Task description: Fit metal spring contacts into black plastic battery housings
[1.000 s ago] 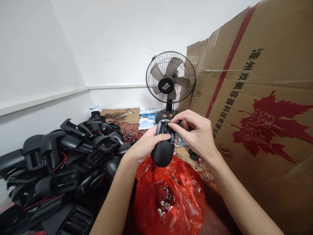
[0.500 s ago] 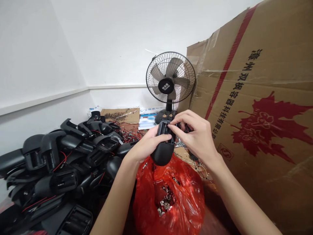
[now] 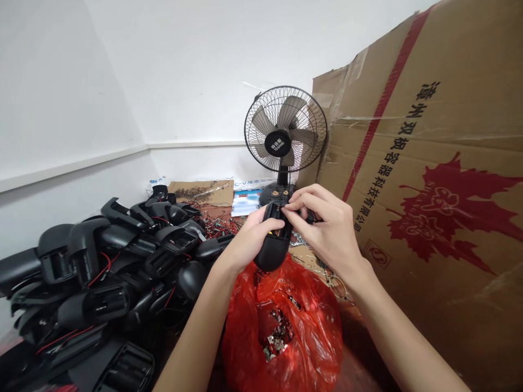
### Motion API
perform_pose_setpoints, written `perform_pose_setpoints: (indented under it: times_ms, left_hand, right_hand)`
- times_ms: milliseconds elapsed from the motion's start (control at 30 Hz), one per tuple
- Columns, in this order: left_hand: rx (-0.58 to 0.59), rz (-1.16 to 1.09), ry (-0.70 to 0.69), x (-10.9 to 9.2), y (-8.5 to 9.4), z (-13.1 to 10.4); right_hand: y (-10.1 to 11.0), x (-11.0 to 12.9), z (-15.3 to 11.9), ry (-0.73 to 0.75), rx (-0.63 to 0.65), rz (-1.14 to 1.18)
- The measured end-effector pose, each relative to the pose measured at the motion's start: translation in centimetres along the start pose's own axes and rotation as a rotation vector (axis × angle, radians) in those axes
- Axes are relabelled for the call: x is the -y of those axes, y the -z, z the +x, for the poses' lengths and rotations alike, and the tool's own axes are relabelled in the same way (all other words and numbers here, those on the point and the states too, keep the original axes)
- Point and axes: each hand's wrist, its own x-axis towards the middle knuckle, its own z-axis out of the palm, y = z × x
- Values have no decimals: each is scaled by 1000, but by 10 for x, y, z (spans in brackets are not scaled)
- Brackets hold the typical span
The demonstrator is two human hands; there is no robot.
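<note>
My left hand [image 3: 247, 243] is closed around a black plastic housing [image 3: 273, 255] with an open battery compartment, its thumb lying across the opening. The housing is tilted, its rounded end toward me. At the compartment's far end, the thumb and fingers of my right hand [image 3: 330, 228] are pinched together, touching the inner edge. Whatever sits between those fingertips is too small to make out. Below the housing lies an open red plastic bag [image 3: 314, 321] holding small shiny metal pieces [image 3: 280, 335].
A heap of similar black housings [image 3: 110, 239], some with red wires, fills the left. A fan [image 3: 281, 141] stands behind my hands. Red-wired parts [image 3: 218, 226] and a cardboard sheet [image 3: 204, 191] lie at the back. A large cardboard box [image 3: 388, 179] walls the right side.
The housing has tipped slightly in my left hand, its near end a little higher. My right fingertips have shifted slightly along the compartment's far end.
</note>
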Motion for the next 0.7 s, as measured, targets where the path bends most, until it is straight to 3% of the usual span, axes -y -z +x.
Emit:
perform_pose_setpoints:
  times_ms: [267, 400, 700]
  left_hand:
    - [-125, 101, -152, 6, -10, 3]
    - [-193, 161, -187, 9, -9, 5]
    - [-164, -6, -87, 6, -2, 4]
  right_hand:
    - [-12, 2, -10, 68, -81, -191]
    - [-13, 3, -9, 43, -76, -156]
    - [4, -11, 5, -346, 111, 278]
